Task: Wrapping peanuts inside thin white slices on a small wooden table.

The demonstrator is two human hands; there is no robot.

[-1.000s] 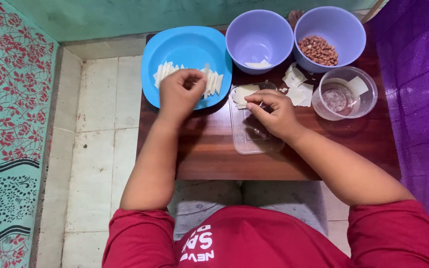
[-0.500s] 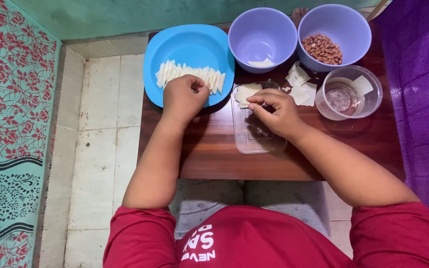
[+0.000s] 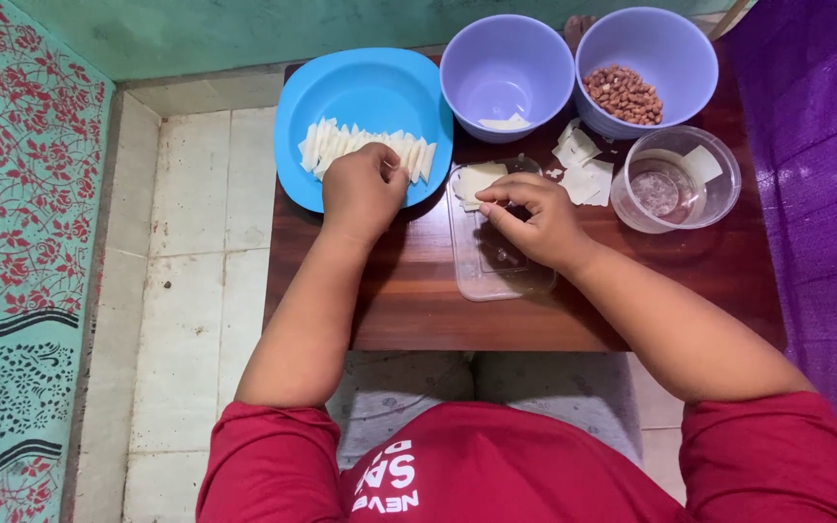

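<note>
My left hand [image 3: 364,190] rests on the near rim of a blue plate [image 3: 360,82], fingers curled, its fingertips touching the right end of a row of pale rolled wrappers [image 3: 341,143]. My right hand [image 3: 538,225] lies over a clear rectangular tray [image 3: 496,283], with thumb and forefinger pinched on a pale wrapper sheet [image 3: 475,180] at the tray's far end.
On the dark wooden table [image 3: 409,300] stand a purple bowl [image 3: 506,58] with one sheet in it, a second purple bowl [image 3: 675,44] of peanuts [image 3: 622,94], and a clear round tub [image 3: 719,189]. Loose sheets [image 3: 583,172] lie between them. Purple cloth [image 3: 825,213] hangs to the right.
My left hand has drawn back from the middle of the row of rolls to the plate's near rim. The right hand has stayed pinched on the sheet.
</note>
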